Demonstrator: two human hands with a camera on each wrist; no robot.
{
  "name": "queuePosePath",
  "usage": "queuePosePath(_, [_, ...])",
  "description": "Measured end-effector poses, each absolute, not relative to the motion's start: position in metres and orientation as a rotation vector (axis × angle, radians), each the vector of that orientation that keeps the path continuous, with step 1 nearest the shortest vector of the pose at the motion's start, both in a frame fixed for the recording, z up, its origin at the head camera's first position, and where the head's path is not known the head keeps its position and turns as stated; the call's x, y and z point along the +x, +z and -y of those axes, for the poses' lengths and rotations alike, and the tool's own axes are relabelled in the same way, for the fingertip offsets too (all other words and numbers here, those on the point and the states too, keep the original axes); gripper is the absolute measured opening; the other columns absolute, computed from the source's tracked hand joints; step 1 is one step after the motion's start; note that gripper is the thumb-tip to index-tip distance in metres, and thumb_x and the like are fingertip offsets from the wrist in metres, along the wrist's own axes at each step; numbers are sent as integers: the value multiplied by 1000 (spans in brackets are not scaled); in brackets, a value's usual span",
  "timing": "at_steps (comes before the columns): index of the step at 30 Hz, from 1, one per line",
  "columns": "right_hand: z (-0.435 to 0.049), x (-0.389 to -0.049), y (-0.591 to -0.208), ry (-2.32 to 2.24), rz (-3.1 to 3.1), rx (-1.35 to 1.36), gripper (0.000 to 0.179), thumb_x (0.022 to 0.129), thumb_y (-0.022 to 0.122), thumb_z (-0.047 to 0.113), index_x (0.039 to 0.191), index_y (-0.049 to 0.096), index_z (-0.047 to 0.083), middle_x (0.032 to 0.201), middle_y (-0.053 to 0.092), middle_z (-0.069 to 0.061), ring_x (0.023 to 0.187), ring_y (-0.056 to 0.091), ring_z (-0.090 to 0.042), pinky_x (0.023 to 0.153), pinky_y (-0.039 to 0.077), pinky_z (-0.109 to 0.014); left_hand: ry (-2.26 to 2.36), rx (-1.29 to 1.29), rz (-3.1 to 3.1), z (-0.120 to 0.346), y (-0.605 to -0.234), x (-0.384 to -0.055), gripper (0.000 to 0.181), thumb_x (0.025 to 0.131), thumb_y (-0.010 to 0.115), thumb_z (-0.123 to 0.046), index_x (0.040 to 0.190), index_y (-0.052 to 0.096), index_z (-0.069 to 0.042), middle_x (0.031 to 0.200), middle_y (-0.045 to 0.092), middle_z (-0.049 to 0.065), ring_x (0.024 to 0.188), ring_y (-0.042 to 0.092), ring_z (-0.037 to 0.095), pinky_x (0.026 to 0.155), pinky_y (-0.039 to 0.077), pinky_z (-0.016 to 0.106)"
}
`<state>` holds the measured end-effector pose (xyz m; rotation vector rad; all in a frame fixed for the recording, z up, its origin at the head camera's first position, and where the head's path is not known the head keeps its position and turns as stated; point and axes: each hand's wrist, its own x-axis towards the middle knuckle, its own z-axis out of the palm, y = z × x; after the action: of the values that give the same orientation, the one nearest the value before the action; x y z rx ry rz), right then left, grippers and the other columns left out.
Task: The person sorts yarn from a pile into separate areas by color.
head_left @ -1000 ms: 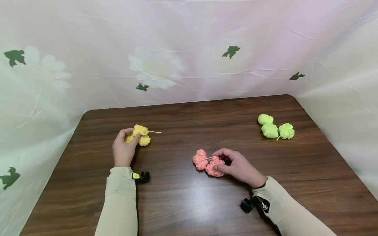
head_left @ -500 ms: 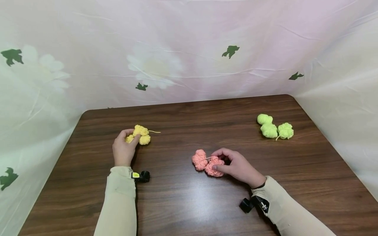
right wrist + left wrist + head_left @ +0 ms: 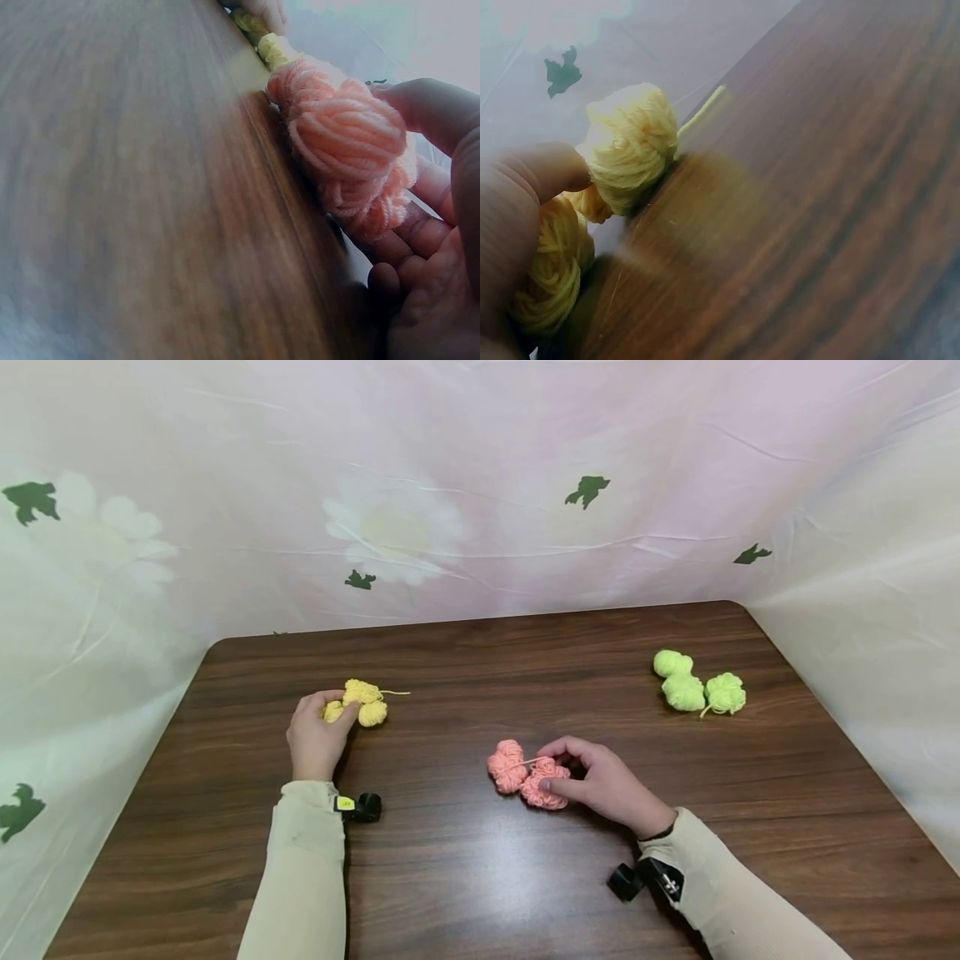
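Three small yellow yarn balls (image 3: pixel 362 692) lie clustered at the left of the table, a loose tail pointing right. My left hand (image 3: pixel 318 735) has its thumb and fingers around the near-left part of this cluster. In the left wrist view, the thumb touches a yellow yarn ball (image 3: pixel 632 146), with another beneath the hand. Near the middle, my right hand (image 3: pixel 606 783) grips the right one of two pink yarn balls (image 3: pixel 545 785) between thumb and fingers. The other pink yarn ball (image 3: pixel 508 767) sits against it on the left, a strand running across both.
Three lime-green yarn balls (image 3: pixel 684 690) rest at the back right of the dark wooden table (image 3: pixel 480 668). A floral cloth (image 3: pixel 480 485) hangs behind the table and along both sides. Each wrist carries a small black camera (image 3: pixel 367 807).
My left hand has shifted slightly right, and the yellow yarn balls have slid a little the same way. The right hand and the pink yarn balls have stayed in place.
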<state>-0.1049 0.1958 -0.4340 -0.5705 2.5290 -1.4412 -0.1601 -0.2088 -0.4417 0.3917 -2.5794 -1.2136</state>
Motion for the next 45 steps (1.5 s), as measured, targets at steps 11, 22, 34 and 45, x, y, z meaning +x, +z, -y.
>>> queuePosePath(11, [-197,-105,-435,-1467,-2531,-580,28,87,80,23,112,70,18,95,68,4,86,61,-14,74,50,-27,-1238,368,2581,209,-440,-159,47,97,66,-35,136,60,-10,142,53,15,137,42,37,116,17,58])
queuePosePath(22, [-194,-105,-435,-1455,-2527,-583,28,87,80,26,113,70,22,97,68,7,89,61,-15,76,50,-29,-1413,430,2452,213,-440,-154,51,99,64,-29,144,51,-11,149,47,10,140,40,28,115,31,48])
queuePosePath(34, [-196,-105,-437,-1464,-2521,-596,27,89,79,26,113,70,16,96,68,3,89,60,-16,77,49,-28,-1342,373,2191,202,-434,-143,41,96,66,-14,136,57,-10,141,53,7,138,39,27,120,10,46])
queuePosePath(45, [-197,-104,-434,-1466,-2515,-591,27,89,79,25,113,70,16,96,68,3,88,60,-15,76,49,-28,-1544,181,2016,181,-426,-143,36,95,65,-2,131,59,-4,133,58,8,129,46,20,111,32,48])
